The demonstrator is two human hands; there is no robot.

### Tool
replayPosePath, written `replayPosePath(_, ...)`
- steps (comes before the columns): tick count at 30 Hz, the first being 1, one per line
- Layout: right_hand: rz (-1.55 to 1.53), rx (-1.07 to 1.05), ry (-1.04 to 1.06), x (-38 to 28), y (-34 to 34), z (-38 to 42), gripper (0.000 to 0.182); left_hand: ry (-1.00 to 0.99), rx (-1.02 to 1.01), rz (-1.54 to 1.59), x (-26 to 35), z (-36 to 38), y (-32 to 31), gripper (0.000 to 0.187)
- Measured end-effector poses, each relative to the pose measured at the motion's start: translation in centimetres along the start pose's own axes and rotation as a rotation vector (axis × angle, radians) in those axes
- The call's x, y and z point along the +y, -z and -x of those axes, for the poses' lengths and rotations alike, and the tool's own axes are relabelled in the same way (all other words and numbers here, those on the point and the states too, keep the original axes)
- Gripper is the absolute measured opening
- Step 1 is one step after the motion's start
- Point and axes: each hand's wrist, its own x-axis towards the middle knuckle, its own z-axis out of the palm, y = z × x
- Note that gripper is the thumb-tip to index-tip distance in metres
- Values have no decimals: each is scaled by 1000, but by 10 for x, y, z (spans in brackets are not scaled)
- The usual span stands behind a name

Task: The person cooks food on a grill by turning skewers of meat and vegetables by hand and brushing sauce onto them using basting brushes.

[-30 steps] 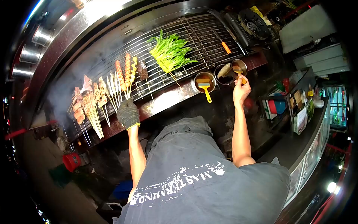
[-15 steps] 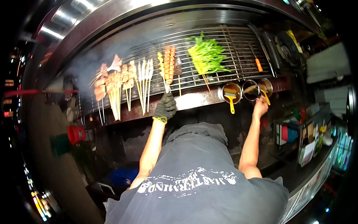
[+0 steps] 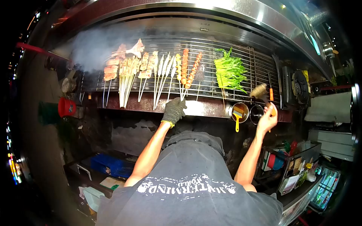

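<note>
My left hand, in a dark glove with a yellow cuff, pinches the stick ends of a few skewers at the grill's front edge. These skewers carry red and yellow pieces and fan apart on the grill. Bare, my right hand grips a brush by its handle, bristles raised above the front right of the grill. Below the brush stand metal cups, one holding a yellow-handled brush. Green vegetables on skewers lie between my hands, farther back.
Several meat skewers lie on the left of the grill under smoke. An orange-handled tool rests at its right. A red bucket is at the far left, and a rack of containers stands at the lower right.
My right hand has lifted the brush out of a cup and over the grill edge. The red skewers held by my left hand have spread apart. The camera view has shifted.
</note>
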Motion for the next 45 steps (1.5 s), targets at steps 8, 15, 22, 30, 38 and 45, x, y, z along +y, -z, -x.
replayPosePath(8, -82, -611, 482, -128, -173, 18, 17, -271, -91, -145, -39, -26, 14, 23)
replayPosePath(15, 28, -790, 936, -123, -297, 10, 17, -556, -261, -140, -57, -41, 27, 12)
replayPosePath(22, 59, -1147, 741, -146, -323, -23, 27, 158, -236, 649, -9, -17, 23, 11)
replayPosePath(30, 91, -1198, 732, -150, -326, -27, 26, 140, -159, 465, -7, -28, 18, 12)
replayPosePath(38, 33, -961, 840, -149, -320, -23, 20, -62, -214, 31, -26, -48, 13, 19)
replayPosePath(45, -19, -838, 774, -139, -289, -36, 19, 177, -178, 387, -11, -8, 18, 21)
